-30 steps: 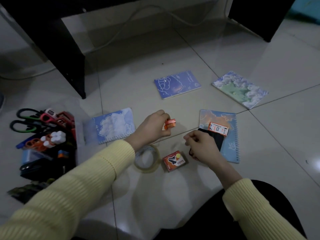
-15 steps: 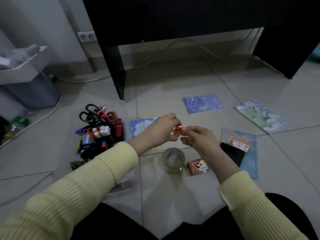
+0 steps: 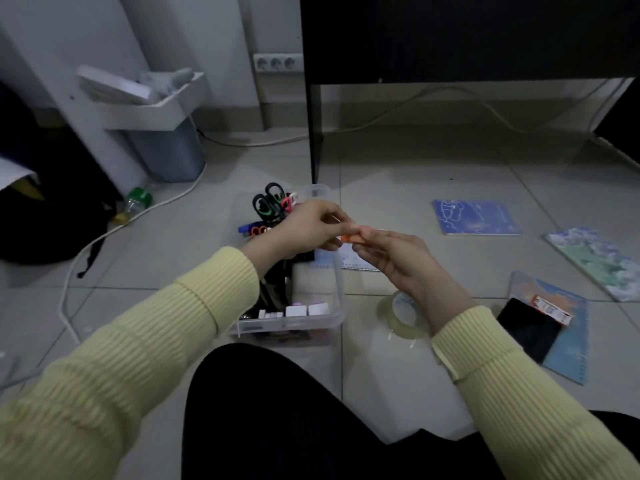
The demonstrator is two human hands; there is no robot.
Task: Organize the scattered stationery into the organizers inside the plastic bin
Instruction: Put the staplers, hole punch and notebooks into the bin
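Small orange item (image 3: 351, 239) is pinched between left hand (image 3: 304, 230) and right hand (image 3: 398, 258), long axis nine-to-three, near the plastic bin (image 3: 341, 306)'s three-o'clock rim.

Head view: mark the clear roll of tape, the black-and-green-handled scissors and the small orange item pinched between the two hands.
clear roll of tape (image 3: 403, 330), head view, near rim of the ring
black-and-green-handled scissors (image 3: 272, 203), head view, where the handle loops meet
small orange item (image 3: 350, 239), head view, its exposed orange strip

Glossy floor tiles (image 3: 433, 174), clear plastic bin (image 3: 337, 306), ribbed knit sleeves (image 3: 180, 327), shiny transparent tape roll (image 3: 398, 317).
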